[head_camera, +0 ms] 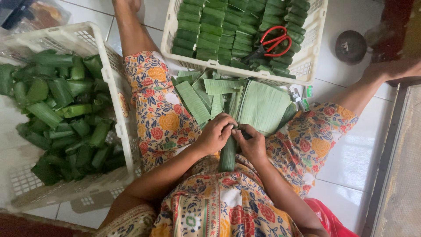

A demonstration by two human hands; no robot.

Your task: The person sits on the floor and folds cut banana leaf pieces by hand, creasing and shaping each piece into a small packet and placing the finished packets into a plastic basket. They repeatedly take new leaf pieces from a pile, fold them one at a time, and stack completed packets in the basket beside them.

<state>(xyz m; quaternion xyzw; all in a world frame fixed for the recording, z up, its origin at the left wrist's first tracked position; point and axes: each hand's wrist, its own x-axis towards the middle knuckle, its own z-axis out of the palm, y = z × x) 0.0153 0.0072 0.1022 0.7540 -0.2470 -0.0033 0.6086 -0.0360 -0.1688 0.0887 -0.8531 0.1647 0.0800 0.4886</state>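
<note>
Sitting on the floor in a floral dress, I hold a green banana-leaf roll (228,156) upright over my lap. My left hand (215,132) grips its top end from the left. My right hand (251,142) closes on the same end from the right, with a small dark tool partly hidden under the fingers. Just beyond my hands lies a pile of cut banana-leaf sheets (263,105) on the floor between my legs.
A white crate (315,39) ahead holds rows of folded leaf parcels, with red-handled scissors (272,41) on top. A second white crate (115,87) at my left holds open leaf tubes. Small green-and-white boxes (306,97) and a dark round object (351,46) sit at right.
</note>
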